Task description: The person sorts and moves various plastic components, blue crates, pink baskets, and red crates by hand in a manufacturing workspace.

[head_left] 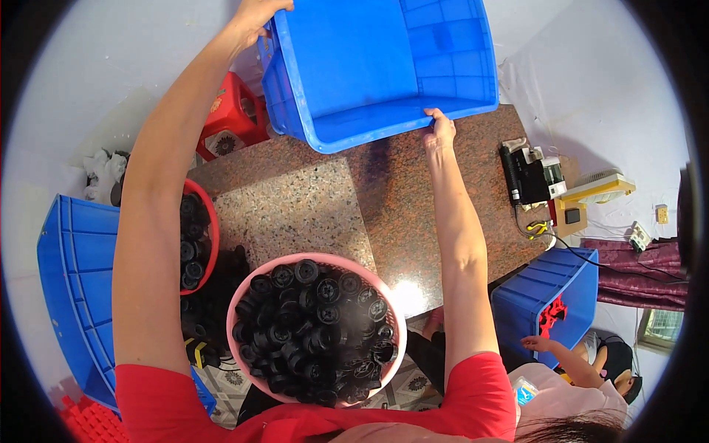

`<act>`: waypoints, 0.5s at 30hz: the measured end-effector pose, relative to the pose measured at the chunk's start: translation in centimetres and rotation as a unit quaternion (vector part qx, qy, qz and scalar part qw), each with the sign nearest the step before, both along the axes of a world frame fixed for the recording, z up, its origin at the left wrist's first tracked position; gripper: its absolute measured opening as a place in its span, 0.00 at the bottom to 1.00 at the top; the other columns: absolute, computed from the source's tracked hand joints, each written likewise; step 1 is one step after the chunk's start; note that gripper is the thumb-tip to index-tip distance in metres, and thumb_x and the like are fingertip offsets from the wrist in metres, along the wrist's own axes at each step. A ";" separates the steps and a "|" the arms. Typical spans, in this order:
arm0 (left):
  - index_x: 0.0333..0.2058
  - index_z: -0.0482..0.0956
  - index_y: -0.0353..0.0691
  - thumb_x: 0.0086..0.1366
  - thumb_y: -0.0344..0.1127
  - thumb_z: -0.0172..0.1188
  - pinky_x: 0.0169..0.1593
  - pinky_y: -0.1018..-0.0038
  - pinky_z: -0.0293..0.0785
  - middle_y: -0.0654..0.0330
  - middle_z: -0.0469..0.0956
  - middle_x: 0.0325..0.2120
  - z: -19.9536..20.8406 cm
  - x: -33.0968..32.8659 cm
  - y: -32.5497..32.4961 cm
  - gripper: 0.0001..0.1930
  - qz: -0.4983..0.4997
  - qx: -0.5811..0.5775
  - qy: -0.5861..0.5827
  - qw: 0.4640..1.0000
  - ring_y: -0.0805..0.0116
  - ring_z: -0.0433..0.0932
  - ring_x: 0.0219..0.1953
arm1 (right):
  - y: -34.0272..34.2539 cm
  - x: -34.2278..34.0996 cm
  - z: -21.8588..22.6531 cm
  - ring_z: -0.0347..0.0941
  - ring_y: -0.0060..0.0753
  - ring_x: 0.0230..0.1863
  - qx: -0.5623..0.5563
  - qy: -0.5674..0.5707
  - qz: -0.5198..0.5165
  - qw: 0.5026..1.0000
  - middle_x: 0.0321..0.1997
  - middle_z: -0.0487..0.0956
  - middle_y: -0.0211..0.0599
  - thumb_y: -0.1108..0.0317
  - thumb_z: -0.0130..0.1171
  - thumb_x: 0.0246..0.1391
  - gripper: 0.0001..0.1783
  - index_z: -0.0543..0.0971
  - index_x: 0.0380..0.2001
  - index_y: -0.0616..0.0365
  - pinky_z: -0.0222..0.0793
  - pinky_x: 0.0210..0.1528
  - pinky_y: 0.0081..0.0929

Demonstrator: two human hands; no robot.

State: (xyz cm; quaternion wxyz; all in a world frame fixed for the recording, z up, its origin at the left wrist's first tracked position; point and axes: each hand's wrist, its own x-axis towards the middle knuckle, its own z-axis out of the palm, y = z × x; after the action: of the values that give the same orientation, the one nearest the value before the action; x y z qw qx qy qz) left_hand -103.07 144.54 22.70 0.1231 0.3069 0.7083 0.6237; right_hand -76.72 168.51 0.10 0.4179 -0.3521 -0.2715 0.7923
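Observation:
A large blue plastic bin (354,63) is held up over the far part of the table, its open side tipped toward me. Nothing shows in the part of it I can see. High on its left side, my left hand (258,18) is closed around the rim. My right hand (440,131) grips the lower rim, fingers hooked over the edge. Close to my body is a pink round basket (232,319), heaped with small black plastic wheels (314,328). More such black wheels (193,240) fill a red basket (212,269) by my left arm.
The stone-topped table (295,207) lies under the bin. A red stool (240,111) stands behind it; tools and a cable (528,177) lie at its right edge. Blue bins stand left (66,273) and right (546,288). Another person's hand (543,344) is at the right bin.

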 end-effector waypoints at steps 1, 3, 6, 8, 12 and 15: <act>0.62 0.55 0.44 0.49 0.22 0.52 0.40 0.64 0.75 0.52 0.74 0.42 -0.5 -0.6 -0.2 0.38 0.007 -0.042 0.019 0.999 0.60 0.75 0.38 | -1.0 -0.8 -0.1 0.73 0.41 0.34 -0.003 0.002 -0.022 1.000 0.34 0.73 0.39 0.89 0.57 0.33 0.22 0.69 0.34 0.57 0.75 0.30 0.44; 0.61 0.57 0.41 0.50 0.23 0.53 0.44 0.64 0.74 0.51 0.73 0.44 -2.6 -3.2 0.6 0.36 0.014 0.065 -0.016 0.998 0.60 0.74 0.42 | -1.6 -2.2 -0.1 0.73 0.39 0.34 0.014 0.021 -0.037 0.999 0.35 0.73 0.37 0.90 0.58 0.32 0.24 0.70 0.34 0.54 0.75 0.30 0.42; 0.60 0.57 0.38 0.49 0.23 0.52 0.47 0.64 0.73 0.50 0.71 0.47 -4.5 -3.6 1.9 0.35 -0.041 0.086 -0.016 0.995 0.59 0.72 0.46 | -0.7 -2.5 -0.5 0.72 0.39 0.32 -0.005 0.021 -0.054 0.998 0.33 0.73 0.37 0.90 0.58 0.31 0.23 0.70 0.33 0.54 0.75 0.29 0.42; 0.62 0.54 0.36 0.57 0.28 0.55 0.50 0.63 0.72 0.49 0.66 0.53 -5.4 -2.1 3.0 0.34 -0.015 0.019 -0.040 0.999 0.56 0.68 0.52 | 0.6 -3.0 -0.6 0.72 0.39 0.31 0.010 -0.022 -0.084 0.996 0.31 0.73 0.37 0.89 0.58 0.30 0.22 0.70 0.31 0.55 0.74 0.27 0.43; 0.63 0.50 0.46 0.49 0.35 0.64 0.58 0.46 0.56 0.51 0.65 0.53 -10.7 -2.4 -0.1 0.44 -0.031 -0.007 -0.067 0.997 0.54 0.61 0.59 | -1.4 -7.1 -0.6 0.72 0.39 0.30 -0.028 -0.013 -0.081 0.996 0.30 0.72 0.37 0.89 0.58 0.28 0.22 0.70 0.30 0.56 0.72 0.24 0.42; 0.67 0.39 0.41 0.49 0.39 0.65 0.62 0.56 0.54 0.47 0.50 0.64 -12.5 1.1 -1.5 0.52 -0.037 -0.058 -0.141 0.988 0.54 0.53 0.65 | 0.4 -9.3 -2.1 0.71 0.38 0.29 -0.050 -0.091 -0.139 0.985 0.29 0.72 0.38 0.90 0.57 0.27 0.23 0.69 0.31 0.58 0.68 0.21 0.40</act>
State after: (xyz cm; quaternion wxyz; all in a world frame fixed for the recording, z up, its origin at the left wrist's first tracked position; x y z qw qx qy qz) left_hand -101.94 143.05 10.17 0.2619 0.2344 0.7071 0.6136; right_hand -86.00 168.89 -1.98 0.4790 -0.4775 -0.2172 0.7038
